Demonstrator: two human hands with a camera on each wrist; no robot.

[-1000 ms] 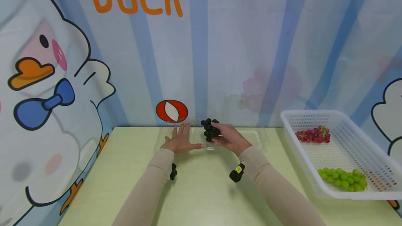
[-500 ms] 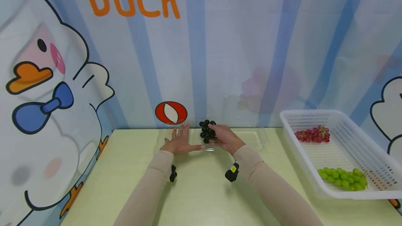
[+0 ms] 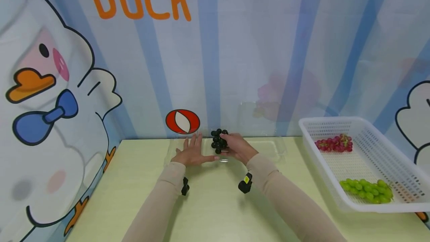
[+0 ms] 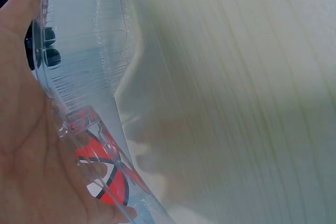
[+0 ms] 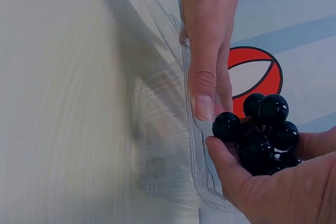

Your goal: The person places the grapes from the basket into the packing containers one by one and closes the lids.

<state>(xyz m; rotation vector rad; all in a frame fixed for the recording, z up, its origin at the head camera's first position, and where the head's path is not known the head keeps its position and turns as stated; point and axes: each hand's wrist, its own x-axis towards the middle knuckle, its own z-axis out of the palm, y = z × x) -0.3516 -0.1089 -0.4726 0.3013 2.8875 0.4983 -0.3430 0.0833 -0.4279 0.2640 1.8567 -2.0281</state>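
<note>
A bunch of black grapes [image 3: 218, 142] is held by my right hand [image 3: 239, 148], thumb and fingers around its right side. It hangs over a clear plastic container [image 3: 270, 148] at the back of the table. My left hand [image 3: 192, 154] lies over the container's left part, fingers spread and thumb pointing toward the grapes. In the right wrist view, the left thumb [image 5: 203, 85] comes close to the nearest black grape [image 5: 227, 126], along the container's rim. Through the clear wall [image 4: 79, 30] in the left wrist view, several dark grapes show; the left fingertips are partly hidden there.
To the right stands a white perforated basket [image 3: 322, 186]. Red grapes [image 3: 334, 143] lie at its far end, green grapes [image 3: 367, 191] at its near end. A printed curtain [image 3: 231, 55] hangs right behind the pale wooden table [image 3: 215, 204].
My right hand has moved a little to the left with the black grapes, closer to the left hand. The left hand stays in place on the container. The head view has tilted slightly.
</note>
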